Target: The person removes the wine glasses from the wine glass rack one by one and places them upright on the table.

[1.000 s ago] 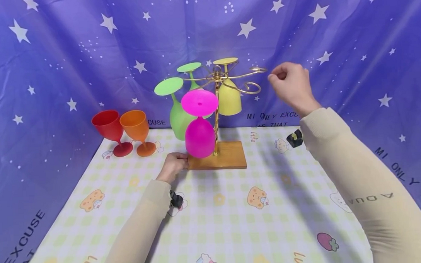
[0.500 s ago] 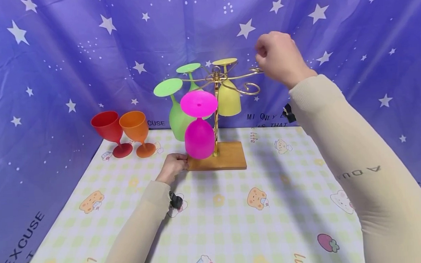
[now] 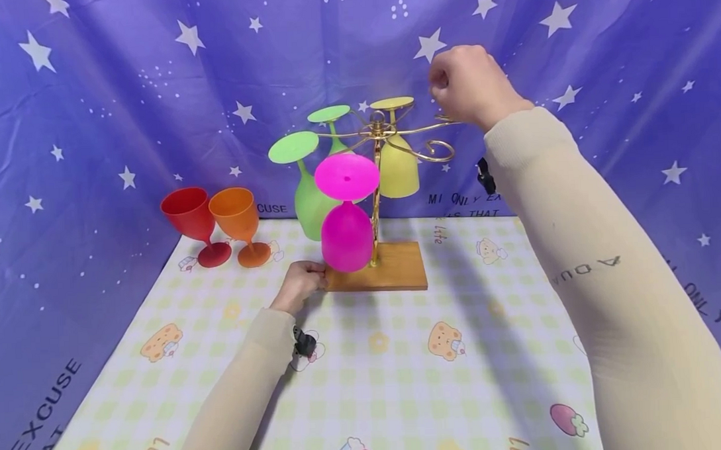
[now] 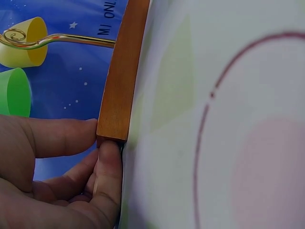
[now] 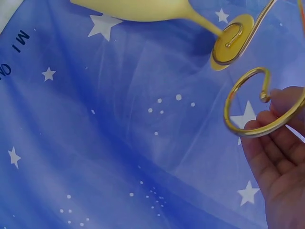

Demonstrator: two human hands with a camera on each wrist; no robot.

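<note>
A gold wire rack on a wooden base bears goblets hanging upside down: magenta, two green, the nearer one in front, and yellow. My left hand pinches the left corner of the base between thumb and fingers, clearly in the left wrist view. Raised at upper right, my right hand is beside the rack's bare right hooks, fingers loosely bent, with nothing visible in them. In the right wrist view a curled hook crosses in front of the fingers; contact cannot be judged.
Upright at the left back of the table are a red goblet and an orange goblet. Another bare hook juts right, below my right hand. A purple star curtain hangs behind the checked tablecloth.
My right hand has risen and moved left from beside the hook tips to above them. My left hand keeps its hold on the base. The goblets hang as before.
</note>
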